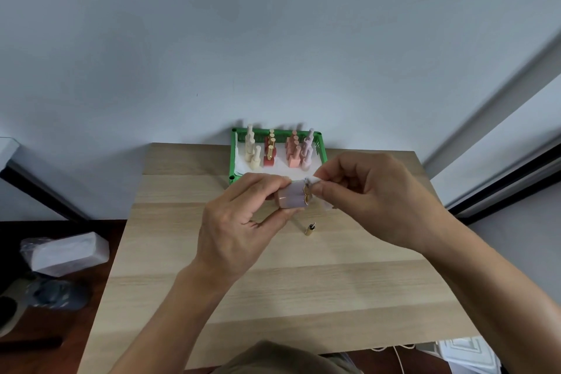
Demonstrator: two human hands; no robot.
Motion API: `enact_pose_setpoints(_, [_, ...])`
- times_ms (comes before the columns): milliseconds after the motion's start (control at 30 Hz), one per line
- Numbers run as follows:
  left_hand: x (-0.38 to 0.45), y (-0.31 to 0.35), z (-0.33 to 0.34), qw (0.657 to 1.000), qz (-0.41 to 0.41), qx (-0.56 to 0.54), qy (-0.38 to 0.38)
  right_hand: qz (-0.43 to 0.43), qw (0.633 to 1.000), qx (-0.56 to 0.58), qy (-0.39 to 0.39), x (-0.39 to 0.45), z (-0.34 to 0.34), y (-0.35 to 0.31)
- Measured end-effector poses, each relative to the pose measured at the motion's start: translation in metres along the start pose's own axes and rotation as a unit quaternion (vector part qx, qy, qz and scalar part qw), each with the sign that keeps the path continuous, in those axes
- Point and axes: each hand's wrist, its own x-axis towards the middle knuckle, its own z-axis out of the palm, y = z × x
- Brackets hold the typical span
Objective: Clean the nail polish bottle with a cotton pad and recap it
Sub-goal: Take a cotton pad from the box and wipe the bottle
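Above a wooden desk (273, 282), the left hand (239, 222) grips a lilac nail polish bottle (291, 196) lying sideways, neck pointing right, where the right hand (373, 200) pinches a white cotton pad (312, 181) against it; its cap (310, 229) lies just below, nearer the right hand.

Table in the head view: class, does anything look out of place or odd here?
Only the gold cap lying on its side on the table, apart from the bottle that the left hand grips while the right hand wipes its neck with the cotton pad. No spill shows.
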Motion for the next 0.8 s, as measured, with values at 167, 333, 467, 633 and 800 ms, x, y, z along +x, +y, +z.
enact_pose_setpoints(167, [-0.002, 0.001, 0.001, 1.0, 0.01, -0.001, -0.001, 0.061, 0.991, 0.113, -0.024, 0.009, -0.003, 0.004])
enact_pose_setpoints(333, [0.001, -0.001, 0.0, 1.0, -0.013, -0.016, 0.016, 0.091, 0.97, 0.224, -0.008, 0.009, -0.014, 0.016])
enact_pose_setpoints(467, [0.004, 0.0, 0.001, 0.999, -0.03, -0.031, 0.016, 0.038, 0.99, 0.136, 0.022, 0.001, -0.012, 0.019])
enact_pose_setpoints(633, [0.006, 0.001, 0.004, 0.996, -0.061, -0.065, 0.008, 0.009, 0.993, 0.068, 0.091, -0.009, -0.001, 0.012])
enact_pose_setpoints(800, [0.008, -0.001, 0.006, 0.992, -0.085, -0.091, 0.006, 0.011, 0.994, 0.047, 0.1, -0.012, 0.007, 0.009])
